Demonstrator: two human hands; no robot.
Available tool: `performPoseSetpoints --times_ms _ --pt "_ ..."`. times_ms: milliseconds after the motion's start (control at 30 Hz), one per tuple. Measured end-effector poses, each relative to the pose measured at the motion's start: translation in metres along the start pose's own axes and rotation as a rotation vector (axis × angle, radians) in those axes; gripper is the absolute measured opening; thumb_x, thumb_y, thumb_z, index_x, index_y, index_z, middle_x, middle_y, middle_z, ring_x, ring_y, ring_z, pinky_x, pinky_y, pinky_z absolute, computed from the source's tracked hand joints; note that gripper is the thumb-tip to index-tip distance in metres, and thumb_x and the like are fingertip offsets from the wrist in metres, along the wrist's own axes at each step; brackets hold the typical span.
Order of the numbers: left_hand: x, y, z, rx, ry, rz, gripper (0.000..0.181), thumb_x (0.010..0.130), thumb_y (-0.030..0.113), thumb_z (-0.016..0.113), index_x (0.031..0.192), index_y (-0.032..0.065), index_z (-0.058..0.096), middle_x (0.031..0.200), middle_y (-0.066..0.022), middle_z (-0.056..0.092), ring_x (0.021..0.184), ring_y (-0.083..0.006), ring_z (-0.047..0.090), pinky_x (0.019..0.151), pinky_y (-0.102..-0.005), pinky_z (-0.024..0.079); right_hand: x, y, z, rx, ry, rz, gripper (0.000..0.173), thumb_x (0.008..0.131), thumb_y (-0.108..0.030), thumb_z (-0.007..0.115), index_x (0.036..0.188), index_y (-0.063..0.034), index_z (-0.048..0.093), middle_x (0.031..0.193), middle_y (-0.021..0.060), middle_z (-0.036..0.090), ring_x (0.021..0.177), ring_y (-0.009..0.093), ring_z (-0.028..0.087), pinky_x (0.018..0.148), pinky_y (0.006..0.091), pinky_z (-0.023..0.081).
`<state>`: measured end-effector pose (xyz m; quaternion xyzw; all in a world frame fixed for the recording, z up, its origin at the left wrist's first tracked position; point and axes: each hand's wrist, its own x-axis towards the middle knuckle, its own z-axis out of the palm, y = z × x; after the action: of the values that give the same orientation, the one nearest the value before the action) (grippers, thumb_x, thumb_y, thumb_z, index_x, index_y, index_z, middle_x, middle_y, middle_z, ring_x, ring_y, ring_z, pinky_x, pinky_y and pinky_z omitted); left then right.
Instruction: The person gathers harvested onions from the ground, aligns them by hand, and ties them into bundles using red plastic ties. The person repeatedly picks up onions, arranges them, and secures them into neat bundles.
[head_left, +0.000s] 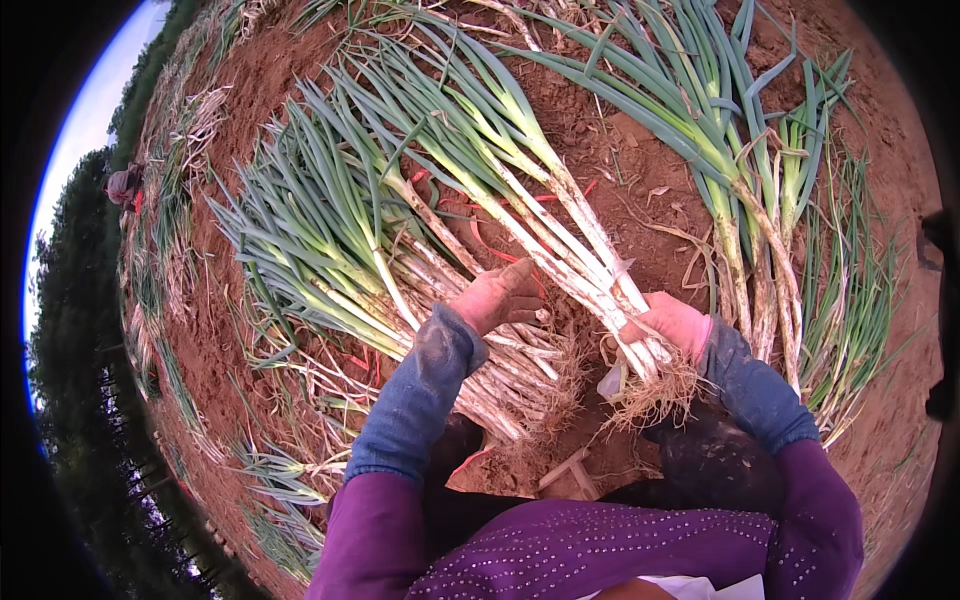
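My right hand (664, 324) grips several long green onions (577, 255) near their root ends, leaves pointing up and left. Brown roots hang below the grip. My left hand (501, 298) is over a large pile of green onions (487, 367) on the soil, fingers spread and apart from the held stalks; whether it touches the pile I cannot tell. Red tape (484, 234) lies on the soil between the pile and the held onions, partly under the stalks.
More green onions (757, 277) lie at the right, beside thin green ones (851, 300). A small wooden piece (566, 474) lies near my feet. Scattered onions and dry leaves cover reddish soil at the left. Another person (126, 187) is far off at the upper left, near dark trees.
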<state>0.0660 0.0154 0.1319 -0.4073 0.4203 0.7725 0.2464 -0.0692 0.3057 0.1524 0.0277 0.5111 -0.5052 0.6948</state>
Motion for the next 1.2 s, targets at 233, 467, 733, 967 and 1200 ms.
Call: performPoseSetpoints --times_ms 233,467,733,967,1200 --pt "0.114 -0.052 0.109 -1.105 -0.214 0.575 0.066 0.094 0.043 0.068 0.142 0.0012 0.051 0.135 -0.0216 0.061 0.123 -0.0397 0.060 0.109 -0.0533 0.048 -0.069 0.003 -0.009 0.005 -0.049 0.193 0.056 0.072 -0.009 0.084 0.123 -0.0001 0.063 0.104 0.0080 0.069 0.095 0.017 0.066 0.087 0.0318 0.055" --pt "0.080 0.090 0.036 -1.172 -0.714 0.785 0.081 0.088 0.056 0.071 0.139 -0.0033 0.052 0.126 -0.0288 0.063 0.108 -0.0412 0.068 0.095 -0.0527 0.059 -0.058 -0.011 0.042 -0.449 -0.130 0.069 0.051 0.069 -0.015 0.087 0.115 -0.0007 0.069 0.103 0.0062 0.072 0.096 0.016 0.066 0.089 0.0307 0.052" --pt "-0.069 0.196 -0.138 -0.499 0.108 0.956 0.025 0.089 0.019 0.074 0.108 0.0027 0.069 0.092 -0.0121 0.074 0.081 -0.0266 0.073 0.079 -0.0424 0.063 0.073 -0.032 0.096 -0.844 -0.140 -0.135 0.047 0.069 -0.018 0.079 0.110 0.0002 0.067 0.089 0.0113 0.073 0.081 0.018 0.067 0.078 0.0338 0.055" --pt "-0.032 0.080 -0.268 -0.269 0.936 0.709 0.040 0.074 0.003 0.077 0.111 -0.0105 0.068 0.105 -0.0154 0.071 0.094 -0.0273 0.067 0.090 -0.0377 0.053 0.189 0.076 0.110 -0.882 -0.197 0.111 0.053 0.066 -0.025 0.078 0.109 0.0048 0.071 0.098 0.0207 0.073 0.092 0.029 0.070 0.083 0.0376 0.054" --pt "-0.080 0.071 -0.138 1.450 1.228 1.216 0.056 0.083 0.022 0.075 0.135 0.0089 0.057 0.137 -0.0139 0.058 0.128 -0.0382 0.051 0.109 -0.0493 0.039 0.191 0.071 0.112 -0.914 -0.235 0.260 0.072 0.058 -0.033 0.092 0.114 0.0070 0.069 0.106 0.0204 0.072 0.097 0.029 0.069 0.087 0.0371 0.054"
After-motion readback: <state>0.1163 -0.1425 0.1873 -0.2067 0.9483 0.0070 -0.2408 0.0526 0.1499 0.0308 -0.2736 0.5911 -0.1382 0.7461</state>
